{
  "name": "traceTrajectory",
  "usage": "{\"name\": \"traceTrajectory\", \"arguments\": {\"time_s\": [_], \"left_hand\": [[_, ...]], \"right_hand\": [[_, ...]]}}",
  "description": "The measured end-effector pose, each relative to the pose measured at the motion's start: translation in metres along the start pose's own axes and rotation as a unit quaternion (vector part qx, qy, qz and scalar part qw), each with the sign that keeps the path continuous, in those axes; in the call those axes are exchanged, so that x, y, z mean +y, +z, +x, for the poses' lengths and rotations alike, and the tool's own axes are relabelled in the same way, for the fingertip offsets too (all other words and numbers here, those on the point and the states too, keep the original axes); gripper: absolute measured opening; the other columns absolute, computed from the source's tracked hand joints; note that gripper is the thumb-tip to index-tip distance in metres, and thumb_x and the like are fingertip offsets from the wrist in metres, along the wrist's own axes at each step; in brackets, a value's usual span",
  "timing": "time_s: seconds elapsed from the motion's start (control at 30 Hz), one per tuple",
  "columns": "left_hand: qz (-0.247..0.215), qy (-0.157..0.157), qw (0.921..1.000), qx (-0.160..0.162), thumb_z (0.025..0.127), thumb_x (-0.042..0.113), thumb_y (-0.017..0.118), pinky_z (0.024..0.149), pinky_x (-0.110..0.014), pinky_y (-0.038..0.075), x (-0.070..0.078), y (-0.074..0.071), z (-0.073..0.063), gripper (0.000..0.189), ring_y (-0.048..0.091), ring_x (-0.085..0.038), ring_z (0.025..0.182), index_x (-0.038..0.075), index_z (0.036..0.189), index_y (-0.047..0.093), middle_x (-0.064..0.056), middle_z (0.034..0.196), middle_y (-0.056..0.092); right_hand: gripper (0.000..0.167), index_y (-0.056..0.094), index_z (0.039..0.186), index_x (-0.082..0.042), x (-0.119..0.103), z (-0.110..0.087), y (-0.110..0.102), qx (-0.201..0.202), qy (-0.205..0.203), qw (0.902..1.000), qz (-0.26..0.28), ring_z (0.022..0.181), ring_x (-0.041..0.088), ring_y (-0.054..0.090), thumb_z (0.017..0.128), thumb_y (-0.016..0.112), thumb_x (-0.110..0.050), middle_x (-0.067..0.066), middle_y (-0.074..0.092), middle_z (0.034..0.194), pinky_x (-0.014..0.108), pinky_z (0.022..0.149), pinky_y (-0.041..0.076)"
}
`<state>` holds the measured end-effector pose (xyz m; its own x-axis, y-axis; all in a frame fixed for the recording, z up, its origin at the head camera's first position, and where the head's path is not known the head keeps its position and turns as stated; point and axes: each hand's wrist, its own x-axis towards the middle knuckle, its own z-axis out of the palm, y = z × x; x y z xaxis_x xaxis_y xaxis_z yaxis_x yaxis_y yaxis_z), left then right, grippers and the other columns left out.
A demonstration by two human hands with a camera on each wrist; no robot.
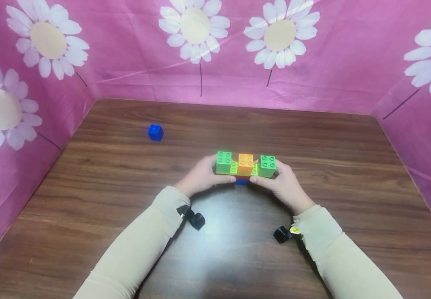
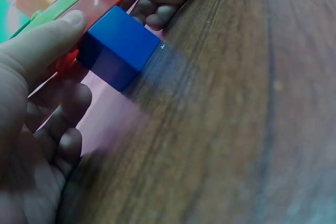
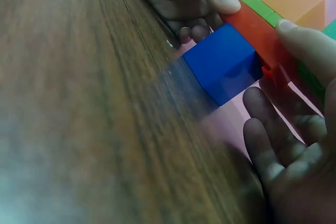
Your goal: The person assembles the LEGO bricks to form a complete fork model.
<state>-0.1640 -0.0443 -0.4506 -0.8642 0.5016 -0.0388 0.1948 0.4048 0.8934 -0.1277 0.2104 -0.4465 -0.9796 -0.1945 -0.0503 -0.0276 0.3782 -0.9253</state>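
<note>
My left hand point(image 1: 205, 176) and right hand point(image 1: 289, 185) grip the two ends of a building-brick structure, thumbs on the near side and fingers curled beneath and behind. At its base is a blue brick point(image 3: 223, 61), its lower edge at the tabletop in both wrist views. Above that lies a red brick point(image 3: 258, 31), then a lime-green layer point(image 1: 234, 167). On top stand a green brick point(image 1: 224, 162) at the left end, an orange brick point(image 1: 245, 165) in the middle and another green brick point(image 1: 267, 166) at the right end. Thumbs partly cover the red layer.
A loose blue brick point(image 1: 156, 133) lies on the wooden table point(image 1: 312, 133), back and left of the hands. Pink cloth point(image 1: 125, 45) with white flowers encloses the table's back and sides. Black wrist devices point(image 1: 197, 221) sit at both sleeves.
</note>
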Motion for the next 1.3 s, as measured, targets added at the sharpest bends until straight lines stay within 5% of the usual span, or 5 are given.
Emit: {"name": "traceTrajectory", "arguments": {"time_s": [0.37, 0.6, 0.83, 1.03, 1.3], "left_hand": [[-0.006, -0.006, 1.0, 0.006, 0.079, 0.031, 0.086, 0.107, -0.04, 0.043, -0.002, -0.004, 0.001, 0.066, 0.061, -0.015, 0.115, 0.012, 0.137, 0.058, 0.002, 0.125, 0.067], [-0.041, -0.017, 0.9985, -0.03, 0.08, 0.021, 0.085, 0.071, -0.037, 0.059, -0.002, -0.021, -0.004, 0.059, 0.069, -0.02, 0.077, 0.016, 0.132, 0.059, -0.002, 0.114, 0.068], [-0.01, 0.006, 0.9996, -0.026, 0.081, 0.018, 0.083, 0.08, -0.034, 0.058, -0.006, -0.045, -0.007, 0.048, 0.068, -0.016, 0.097, 0.015, 0.125, 0.063, 0.001, 0.115, 0.068], [-0.005, 0.027, 0.9993, 0.024, 0.084, 0.018, 0.082, 0.091, -0.038, 0.053, -0.011, -0.068, -0.009, 0.048, 0.064, -0.018, 0.103, 0.011, 0.127, 0.063, 0.001, 0.119, 0.067], [-0.039, 0.009, 0.992, 0.12, 0.086, 0.017, 0.079, 0.093, -0.041, 0.052, -0.011, -0.099, -0.019, 0.045, 0.064, -0.022, 0.105, 0.006, 0.126, 0.061, -0.008, 0.121, 0.068]], "right_hand": [[0.058, 0.062, 0.127, -0.009, -0.002, 0.005, 0.001, -0.001, 0.016, 0.9997, -0.021, 0.106, 0.018, 0.064, 0.079, 0.087, -0.031, 0.006, 0.07, 0.117, 0.024, 0.09, 0.051], [0.058, 0.063, 0.126, -0.009, -0.002, 0.005, 0.002, -0.005, 0.024, 0.9994, -0.024, 0.105, 0.019, 0.064, 0.079, 0.087, -0.032, 0.007, 0.07, 0.116, 0.025, 0.089, 0.052], [0.056, 0.063, 0.125, -0.007, -0.002, 0.005, 0.0, -0.004, 0.025, 0.9992, -0.03, 0.105, 0.02, 0.065, 0.08, 0.087, -0.032, 0.007, 0.071, 0.115, 0.026, 0.089, 0.051], [0.056, 0.063, 0.125, -0.007, 0.0, 0.004, 0.0, -0.005, 0.021, 0.9993, -0.03, 0.106, 0.019, 0.064, 0.08, 0.086, -0.032, 0.007, 0.071, 0.115, 0.026, 0.09, 0.051], [0.057, 0.062, 0.126, -0.007, -0.002, 0.003, 0.0, -0.007, 0.021, 0.9993, -0.032, 0.108, 0.02, 0.064, 0.08, 0.086, -0.032, 0.008, 0.07, 0.117, 0.026, 0.091, 0.05]]}}
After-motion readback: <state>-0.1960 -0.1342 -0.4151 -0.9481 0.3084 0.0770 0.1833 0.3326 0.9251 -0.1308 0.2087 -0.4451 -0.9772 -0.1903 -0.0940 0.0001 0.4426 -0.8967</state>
